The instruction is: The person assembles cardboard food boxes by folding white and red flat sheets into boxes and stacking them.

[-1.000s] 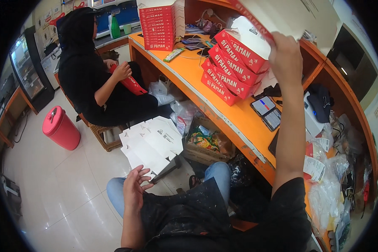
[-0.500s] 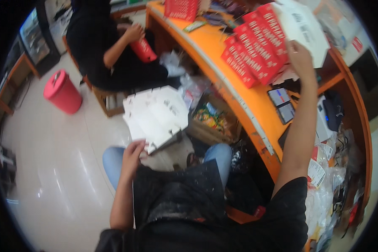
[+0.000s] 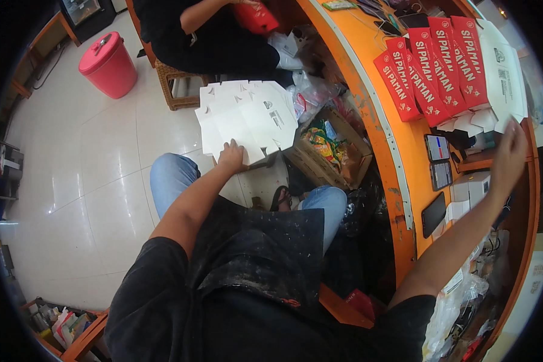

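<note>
Head view, left hand (image 3: 232,157) palm-down on white cardboard (image 3: 244,120), right hand (image 3: 513,152) outstretched near red boxes (image 3: 445,67), cannot tell either grip

At the top edge, the co-worker (image 3: 202,48) is cut off, head out of view, as is the glass-fronted fridge (image 3: 85,12). The right hand (image 3: 510,151) is blurred; its contact with the white box panel (image 3: 504,78) is unclear. White cardboard blanks (image 3: 238,120) mostly hide their support. Text on the lit phone (image 3: 437,148) is too small to read.
</note>
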{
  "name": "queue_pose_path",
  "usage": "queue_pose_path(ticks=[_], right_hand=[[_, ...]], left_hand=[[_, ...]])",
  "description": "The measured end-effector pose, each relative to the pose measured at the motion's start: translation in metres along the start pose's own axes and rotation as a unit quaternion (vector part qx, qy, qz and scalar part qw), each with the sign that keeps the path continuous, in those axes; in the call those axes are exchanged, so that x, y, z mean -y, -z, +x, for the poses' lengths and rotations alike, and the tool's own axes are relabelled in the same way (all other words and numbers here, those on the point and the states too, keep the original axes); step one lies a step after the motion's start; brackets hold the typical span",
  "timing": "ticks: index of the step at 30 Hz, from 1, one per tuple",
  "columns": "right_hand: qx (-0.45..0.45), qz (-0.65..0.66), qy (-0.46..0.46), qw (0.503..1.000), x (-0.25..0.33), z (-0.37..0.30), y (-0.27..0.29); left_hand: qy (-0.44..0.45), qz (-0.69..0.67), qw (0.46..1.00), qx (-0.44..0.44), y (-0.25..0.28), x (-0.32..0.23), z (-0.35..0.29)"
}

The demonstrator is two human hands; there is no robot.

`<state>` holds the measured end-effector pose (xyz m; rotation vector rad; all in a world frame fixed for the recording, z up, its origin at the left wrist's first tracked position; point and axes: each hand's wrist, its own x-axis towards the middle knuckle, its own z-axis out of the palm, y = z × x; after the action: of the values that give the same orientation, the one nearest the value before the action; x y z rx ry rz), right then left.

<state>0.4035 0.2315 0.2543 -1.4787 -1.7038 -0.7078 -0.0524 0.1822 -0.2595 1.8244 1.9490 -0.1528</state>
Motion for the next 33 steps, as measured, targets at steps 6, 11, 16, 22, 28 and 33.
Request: queue_pose_path(ticks=[6, 11, 16, 22, 28, 33], right_hand=[[-0.054, 0.081, -0.002, 0.995, 0.043, -0.066, 0.069], [-0.035, 0.076, 0.007, 0.996, 0.061, -0.133, 0.076], [0.126, 0.136, 0.001, 0.983, 0.104, -0.207, 0.045], [0.423, 0.284, 0.017, 0.86, 0.16, -0.293, 0.029], [0.445, 0.313, -0.018, 0.839, 0.165, -0.331, 0.031], [0.411, 0.31, -0.033, 0.857, 0.161, -0.328, 0.028]], left_hand=[[-0.132, 0.036, 0.99, -0.028, -0.022, 0.048, 0.04], [-0.11, 0.024, 0.993, 0.026, 0.014, 0.009, 0.016], [-0.131, 0.074, 0.986, -0.068, -0.001, -0.005, 0.01], [-0.195, 0.038, 0.98, 0.014, -0.008, -0.001, 0.036], [-0.204, -0.059, 0.973, -0.092, 0.017, 0.007, 0.06], [-0.124, -0.149, 0.976, -0.095, 0.034, 0.018, 0.065]])
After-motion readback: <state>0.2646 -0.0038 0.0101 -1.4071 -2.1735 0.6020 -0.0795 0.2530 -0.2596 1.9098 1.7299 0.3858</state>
